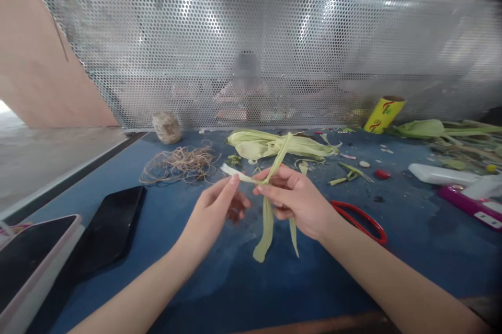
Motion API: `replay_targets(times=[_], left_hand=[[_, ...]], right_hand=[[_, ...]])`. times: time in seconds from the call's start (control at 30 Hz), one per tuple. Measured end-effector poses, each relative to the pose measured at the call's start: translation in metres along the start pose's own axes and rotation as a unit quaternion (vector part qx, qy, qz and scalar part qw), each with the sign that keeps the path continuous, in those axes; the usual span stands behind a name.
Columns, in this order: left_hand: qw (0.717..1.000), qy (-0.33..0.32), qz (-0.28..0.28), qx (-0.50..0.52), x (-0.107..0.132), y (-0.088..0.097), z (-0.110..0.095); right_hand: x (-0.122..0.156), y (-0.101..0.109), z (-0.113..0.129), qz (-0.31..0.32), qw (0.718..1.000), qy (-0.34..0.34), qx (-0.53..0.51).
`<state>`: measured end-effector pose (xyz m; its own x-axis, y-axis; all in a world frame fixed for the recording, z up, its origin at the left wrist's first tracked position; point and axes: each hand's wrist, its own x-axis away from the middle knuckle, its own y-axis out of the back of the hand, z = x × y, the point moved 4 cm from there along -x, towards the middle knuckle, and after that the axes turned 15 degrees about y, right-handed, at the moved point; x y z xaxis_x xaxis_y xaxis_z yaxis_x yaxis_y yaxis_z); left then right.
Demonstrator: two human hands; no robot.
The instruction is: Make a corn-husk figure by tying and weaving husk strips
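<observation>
Both hands hold pale green leaf strips (268,221) above the blue table (235,281). My left hand (214,211) pinches the whitish end of one strip between thumb and fingers. My right hand (298,198) grips the crossing of the strips, with ends hanging down below it and one strip rising toward the back. A bundle of the same green leaves (270,146) lies on the table just behind the hands.
A coil of tan string (178,164) and a string ball (167,127) lie back left. Two dark phones (105,229) rest at left. Red-handled scissors (361,221) sit by my right wrist. Yellow tube (383,113), more leaves, white and pink items at right. A perforated metal screen (274,52) stands behind; a person sits beyond it.
</observation>
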<state>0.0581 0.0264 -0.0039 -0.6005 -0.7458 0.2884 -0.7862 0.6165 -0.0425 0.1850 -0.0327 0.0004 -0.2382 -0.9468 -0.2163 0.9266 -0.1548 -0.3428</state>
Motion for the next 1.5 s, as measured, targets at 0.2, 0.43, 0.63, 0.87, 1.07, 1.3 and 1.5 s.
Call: replay_targets(times=[0.2, 0.43, 0.63, 0.87, 1.07, 1.3, 1.5], left_hand=[[0.984, -0.113, -0.112, 0.078, 0.001, 0.009, -0.01], [0.966, -0.203, -0.121, 0.108, 0.004, 0.014, -0.018], [0.987, -0.155, 0.025, -0.04, -0.001, -0.002, -0.008], [0.982, -0.117, 0.146, -0.027, -0.004, -0.005, -0.001], [0.979, -0.102, 0.167, -0.048, -0.005, -0.012, 0.002], [0.974, -0.126, -0.012, -0.186, 0.006, -0.007, -0.005], [0.974, -0.133, 0.009, -0.182, 0.01, -0.01, -0.003]], right_hand=[[0.002, -0.002, -0.009, -0.017, 0.999, -0.033, 0.013], [-0.001, -0.004, -0.003, -0.056, 0.998, 0.029, -0.026], [-0.004, -0.016, 0.004, 0.051, 0.998, 0.019, -0.04], [-0.003, -0.015, 0.01, 0.178, 0.984, 0.01, -0.008], [-0.002, -0.007, 0.001, 0.175, 0.984, 0.027, -0.005], [0.001, -0.003, 0.003, 0.111, 0.994, -0.003, 0.023], [0.004, -0.002, 0.009, 0.138, 0.99, 0.002, 0.014]])
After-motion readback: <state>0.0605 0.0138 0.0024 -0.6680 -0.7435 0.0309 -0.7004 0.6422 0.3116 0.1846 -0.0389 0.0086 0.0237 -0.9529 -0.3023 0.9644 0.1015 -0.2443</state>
